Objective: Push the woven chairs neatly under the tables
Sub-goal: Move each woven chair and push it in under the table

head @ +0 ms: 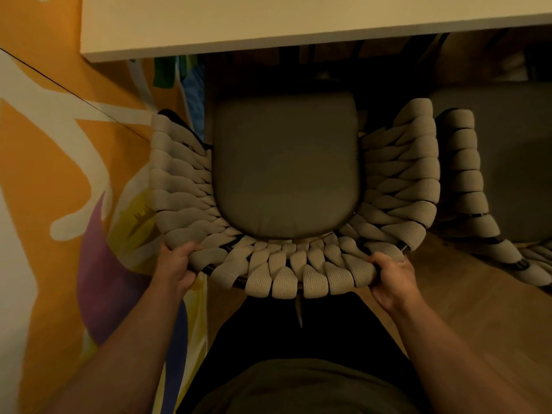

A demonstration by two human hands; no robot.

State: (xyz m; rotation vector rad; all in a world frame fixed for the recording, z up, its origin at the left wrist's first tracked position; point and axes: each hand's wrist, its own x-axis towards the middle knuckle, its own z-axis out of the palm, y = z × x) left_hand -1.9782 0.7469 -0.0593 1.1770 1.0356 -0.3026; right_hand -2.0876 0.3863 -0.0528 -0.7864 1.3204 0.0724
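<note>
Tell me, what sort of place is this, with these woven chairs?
Probably a café or shared dining room, though I can't be sure. A woven chair and a matching second chair stand side by side at a pale table, beside a brightly painted mural wall, on a wood floor.

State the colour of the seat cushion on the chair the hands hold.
Plain dull grey seat cushion, ringed by beige woven straps; head view.

Orange wall mural point(44, 174) with white and purple shapes on the left, wooden floor point(463, 282), dim warm light
</note>
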